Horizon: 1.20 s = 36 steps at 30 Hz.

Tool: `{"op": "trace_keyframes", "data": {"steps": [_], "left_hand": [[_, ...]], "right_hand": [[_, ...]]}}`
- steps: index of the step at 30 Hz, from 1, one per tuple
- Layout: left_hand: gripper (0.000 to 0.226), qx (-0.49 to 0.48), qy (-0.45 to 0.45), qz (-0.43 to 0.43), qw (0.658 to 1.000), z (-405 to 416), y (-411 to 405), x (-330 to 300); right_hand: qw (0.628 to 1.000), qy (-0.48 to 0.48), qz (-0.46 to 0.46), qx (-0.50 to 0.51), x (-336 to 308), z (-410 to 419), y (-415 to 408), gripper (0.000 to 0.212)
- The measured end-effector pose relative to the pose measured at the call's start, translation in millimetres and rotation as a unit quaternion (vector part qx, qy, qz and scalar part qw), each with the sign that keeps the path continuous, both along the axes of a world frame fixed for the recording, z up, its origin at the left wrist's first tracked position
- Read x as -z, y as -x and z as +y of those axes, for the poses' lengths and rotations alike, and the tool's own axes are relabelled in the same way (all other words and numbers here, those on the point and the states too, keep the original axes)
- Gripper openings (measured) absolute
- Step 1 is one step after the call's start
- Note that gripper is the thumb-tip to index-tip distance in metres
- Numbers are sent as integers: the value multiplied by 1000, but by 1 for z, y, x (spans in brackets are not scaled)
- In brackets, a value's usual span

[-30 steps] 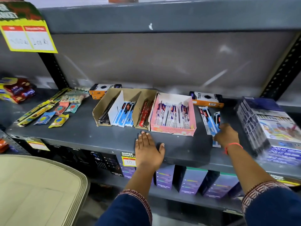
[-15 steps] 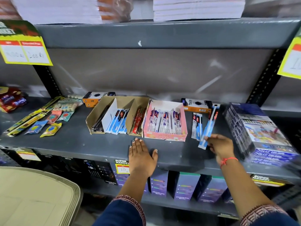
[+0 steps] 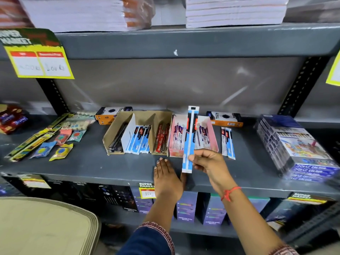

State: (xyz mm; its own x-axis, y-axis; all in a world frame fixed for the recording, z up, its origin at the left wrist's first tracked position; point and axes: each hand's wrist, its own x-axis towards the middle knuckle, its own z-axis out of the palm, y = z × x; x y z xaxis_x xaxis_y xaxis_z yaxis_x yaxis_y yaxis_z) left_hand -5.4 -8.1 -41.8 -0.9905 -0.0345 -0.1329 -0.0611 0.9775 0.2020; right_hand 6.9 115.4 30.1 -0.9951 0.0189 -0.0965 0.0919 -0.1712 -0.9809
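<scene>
Two hands are in view at the pink box point(image 3: 174, 152). The right hand point(image 3: 206, 162) grasps a long blue pen pack point(image 3: 191, 137) near its lower end, pinched between thumb and fingers. The pack is upright and clear of the grey shelf point(image 3: 92, 162), directly in front of the pink box. The left hand point(image 3: 166, 178) lies palm down on the shelf, fingers straight, holding nothing, just in front of the pink box's left corner. Further blue packs point(image 3: 228, 142) lie flat just right of the pink box. A brown cardboard tray point(image 3: 108, 142) stands just beside its left wall.
</scene>
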Motion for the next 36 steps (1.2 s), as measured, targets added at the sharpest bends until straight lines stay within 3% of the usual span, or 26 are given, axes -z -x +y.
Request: {"op": "trace_keyframes", "data": {"steps": [16, 26, 32, 36], "left_hand": [[70, 42, -47, 46, 997, -25, -4, 2], [66, -42, -25, 81, 996, -110, -5, 5], [67, -96, -16, 79, 992, -160, 1, 7], [68, -126, -14, 84, 988, -186, 5, 9]], "right_hand": [[999, -31, 0, -20, -15, -24, 3, 23], [996, -77, -18, -33, -13, -96, 34, 30], [983, -181, -17, 10, 3, -145, 57, 34], [963, -267, 3, 29, 10, -169, 66, 22]]}}
